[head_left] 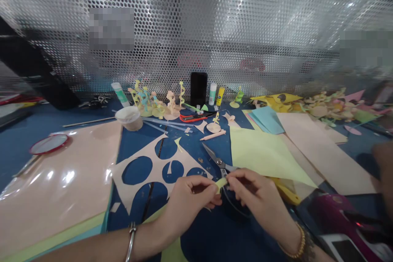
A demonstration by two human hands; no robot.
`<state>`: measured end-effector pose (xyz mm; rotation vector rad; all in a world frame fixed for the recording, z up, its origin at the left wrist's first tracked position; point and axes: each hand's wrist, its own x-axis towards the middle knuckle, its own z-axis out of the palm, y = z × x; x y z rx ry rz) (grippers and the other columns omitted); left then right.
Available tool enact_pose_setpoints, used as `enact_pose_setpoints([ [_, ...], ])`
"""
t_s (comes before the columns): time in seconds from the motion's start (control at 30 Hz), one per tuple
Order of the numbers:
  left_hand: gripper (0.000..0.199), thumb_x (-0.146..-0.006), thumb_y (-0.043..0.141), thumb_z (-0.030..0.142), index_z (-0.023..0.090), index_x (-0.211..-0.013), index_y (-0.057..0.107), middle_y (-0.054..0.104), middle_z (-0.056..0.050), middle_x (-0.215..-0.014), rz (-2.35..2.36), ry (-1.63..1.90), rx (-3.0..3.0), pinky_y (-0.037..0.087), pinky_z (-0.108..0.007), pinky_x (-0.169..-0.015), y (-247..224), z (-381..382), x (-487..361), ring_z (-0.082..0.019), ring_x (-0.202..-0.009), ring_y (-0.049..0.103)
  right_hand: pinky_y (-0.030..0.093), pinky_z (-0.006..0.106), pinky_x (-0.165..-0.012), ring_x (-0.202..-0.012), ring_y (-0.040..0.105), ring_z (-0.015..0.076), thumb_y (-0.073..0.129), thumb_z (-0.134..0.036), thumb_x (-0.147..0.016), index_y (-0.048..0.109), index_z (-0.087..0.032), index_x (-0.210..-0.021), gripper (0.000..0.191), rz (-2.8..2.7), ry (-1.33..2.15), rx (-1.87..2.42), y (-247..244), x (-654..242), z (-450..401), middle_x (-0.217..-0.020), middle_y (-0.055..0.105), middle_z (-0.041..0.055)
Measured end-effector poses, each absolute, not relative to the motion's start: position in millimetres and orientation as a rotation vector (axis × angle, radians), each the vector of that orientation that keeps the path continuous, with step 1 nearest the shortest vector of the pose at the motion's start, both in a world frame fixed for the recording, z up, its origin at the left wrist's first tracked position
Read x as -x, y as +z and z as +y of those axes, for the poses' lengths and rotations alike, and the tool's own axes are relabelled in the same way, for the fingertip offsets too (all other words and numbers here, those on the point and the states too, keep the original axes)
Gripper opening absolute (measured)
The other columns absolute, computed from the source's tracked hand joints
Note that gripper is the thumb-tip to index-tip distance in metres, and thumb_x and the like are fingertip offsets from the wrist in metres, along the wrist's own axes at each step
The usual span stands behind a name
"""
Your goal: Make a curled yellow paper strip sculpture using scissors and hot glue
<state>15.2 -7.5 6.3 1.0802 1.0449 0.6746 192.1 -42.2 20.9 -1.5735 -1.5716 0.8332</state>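
A small yellow-green paper piece [221, 183] is held between both hands. My left hand [192, 198] has its thumb and fingers closed on the piece's left end. At its right end, my right hand [256, 196] pinches it with thumb and forefinger. Scissors [218, 161] lie just above and behind the hands, blades pointing up and left, handles partly hidden. A pale pink sheet with round cut-outs [139, 188] lies to the left of the hands. Part of a yellow-green sheet [173, 251] shows below my left wrist.
Small paper figures [172, 102], a white tub [129, 118], glue sticks [212, 93] and a dark phone [198, 88] stand near the perforated metal wall. Paper sheets [267, 151] spread right, beside a purple object [334, 217]. A plastic-covered pink stack [67, 176] lies left.
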Motion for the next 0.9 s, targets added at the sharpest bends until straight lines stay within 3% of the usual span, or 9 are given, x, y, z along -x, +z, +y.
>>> enact_pose_setpoints([
  [0.3,0.010,-0.075,0.067,0.020,0.013,-0.069,0.071,0.073,-0.005,-0.061,1.078,0.721,-1.012,0.056,-0.024,-0.054,5.2,-3.8,-11.9,-0.018,-0.057,0.072,0.051,0.045,-0.081,-0.094,0.061,0.0258,0.057,-0.031,-0.089,0.062,-0.023,-0.103,0.017,-2.115,0.341,1.929,16.9,-230.7,-42.9,-0.100,0.062,0.0052],
  [0.5,0.009,-0.075,0.068,0.020,0.014,-0.069,0.071,0.073,-0.004,-0.062,1.087,0.705,-0.970,0.055,-0.022,-0.054,6.2,-0.6,-11.9,-0.017,-0.059,0.072,0.051,0.047,-0.077,-0.086,0.061,0.0271,0.057,-0.036,-0.089,0.063,-0.021,-0.099,0.018,-2.246,0.236,1.927,8.4,-217.9,-41.7,-0.092,0.061,0.0056],
  [0.63,0.009,-0.076,0.067,0.020,0.014,-0.070,0.071,0.073,-0.004,-0.062,1.077,0.696,-0.962,0.055,-0.021,-0.054,5.5,-0.6,-12.0,-0.016,-0.058,0.071,0.050,0.048,-0.074,-0.082,0.062,0.0284,0.057,-0.026,-0.085,0.063,-0.020,-0.095,0.013,-2.180,0.234,1.984,3.5,-212.1,-42.0,-0.087,0.063,0.0061],
  [0.73,0.009,-0.075,0.068,0.019,0.015,-0.068,0.070,0.072,-0.002,-0.060,1.071,0.723,-0.927,0.054,-0.020,-0.052,5.1,-0.4,-11.6,-0.014,-0.054,0.070,0.050,0.045,-0.071,-0.076,0.064,0.0270,0.054,-0.024,-0.081,0.061,-0.022,-0.084,0.008,-2.013,0.362,2.032,7.0,-213.7,-42.0,-0.080,0.065,0.0044],
  [0.9,0.014,-0.071,0.073,0.024,0.015,-0.063,0.067,0.071,-0.002,-0.057,1.046,0.787,-0.798,0.051,-0.018,-0.047,3.5,3.2,-10.5,-0.012,-0.049,0.067,0.054,0.029,-0.060,-0.063,0.067,0.0179,0.050,-0.036,-0.083,0.055,-0.022,-0.094,0.018,-1.639,1.004,1.698,27.4,-222.5,-44.6,-0.077,0.068,0.0031],
])
